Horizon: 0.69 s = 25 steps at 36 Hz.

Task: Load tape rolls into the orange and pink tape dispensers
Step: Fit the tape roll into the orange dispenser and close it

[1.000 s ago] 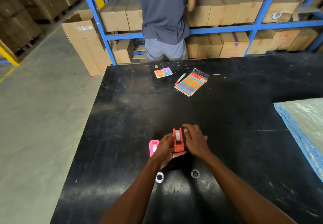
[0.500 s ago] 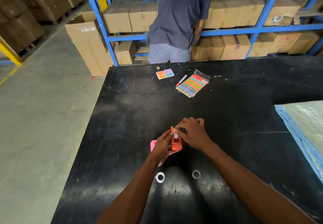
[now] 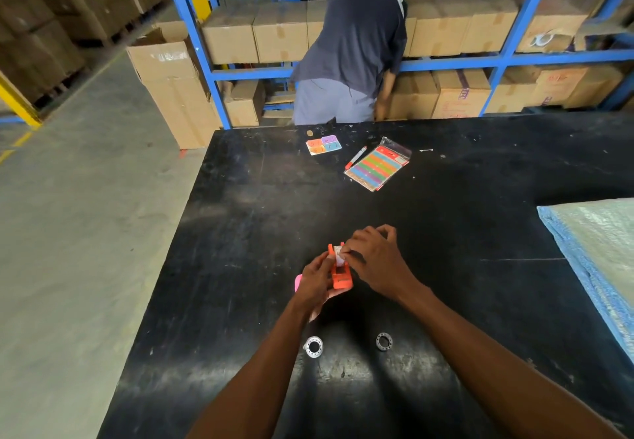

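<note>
The orange tape dispenser (image 3: pixel 340 275) stands on the black table (image 3: pixel 446 233) with a white tape roll (image 3: pixel 339 256) in its top. My left hand (image 3: pixel 315 282) grips the dispenser's left side. My right hand (image 3: pixel 375 263) pinches the tape roll from the right, fingers over the dispenser's top. The pink tape dispenser (image 3: pixel 298 282) lies just left of my left hand, mostly hidden behind it. Two clear tape rolls lie flat nearer to me: one (image 3: pixel 313 346) under my left forearm's edge and another (image 3: pixel 384 341) to its right.
At the table's far edge lie a small coloured card (image 3: pixel 323 145), a red pen (image 3: pixel 356 157) and a packet of coloured strips (image 3: pixel 377 167). A blue-edged wrapped sheet (image 3: pixel 600 250) covers the right side. A person (image 3: pixel 350 54) bends into the blue shelving with boxes behind the table.
My right hand has slid over the dispenser's top onto the tape roll. The person behind the table has bent further to the right. My left hand keeps its grip.
</note>
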Tool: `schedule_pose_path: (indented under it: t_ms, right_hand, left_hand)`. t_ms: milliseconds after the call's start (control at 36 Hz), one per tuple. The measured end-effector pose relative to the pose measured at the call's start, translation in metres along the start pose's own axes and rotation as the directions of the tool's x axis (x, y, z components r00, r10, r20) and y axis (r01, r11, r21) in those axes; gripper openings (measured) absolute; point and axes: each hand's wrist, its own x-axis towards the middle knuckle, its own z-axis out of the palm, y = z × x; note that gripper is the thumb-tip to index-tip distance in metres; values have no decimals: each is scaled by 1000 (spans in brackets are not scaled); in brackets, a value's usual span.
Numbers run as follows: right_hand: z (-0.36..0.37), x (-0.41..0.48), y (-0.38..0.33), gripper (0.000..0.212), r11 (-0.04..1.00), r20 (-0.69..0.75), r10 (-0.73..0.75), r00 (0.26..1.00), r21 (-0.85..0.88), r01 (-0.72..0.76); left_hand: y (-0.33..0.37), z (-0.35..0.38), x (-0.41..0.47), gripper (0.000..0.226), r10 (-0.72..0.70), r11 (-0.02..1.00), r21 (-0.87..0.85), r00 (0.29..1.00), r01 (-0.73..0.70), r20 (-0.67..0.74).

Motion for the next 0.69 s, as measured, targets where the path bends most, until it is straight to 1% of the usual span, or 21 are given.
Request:
schedule_pose_path:
  t_ms: [167, 250, 333, 500, 694]
  right_hand:
    - [5, -21, -9, 16, 998, -48, -42, 998, 48, 44]
    - [11, -33, -13, 14, 998, -26, -35, 999, 60, 37]
    - [19, -43, -16, 11, 998, -34, -9, 999, 67, 11]
    - [28, -52, -16, 6, 999, -93, 23, 995, 25, -20]
    - [36, -61, -16, 5, 998, -155, 39, 987, -47, -47]
  left_hand:
    - [4, -1, 5, 34, -11, 1000, -15, 999, 11, -31]
    - [6, 0, 6, 32, -16, 1000, 0, 999, 16, -45]
    - [6, 1, 7, 34, -8, 1000, 11, 998, 8, -55]
    - [5, 0, 5, 37, -24, 1000, 7, 998, 25, -65]
    - [2, 2, 7, 39, -40, 999, 21, 998, 41, -39]
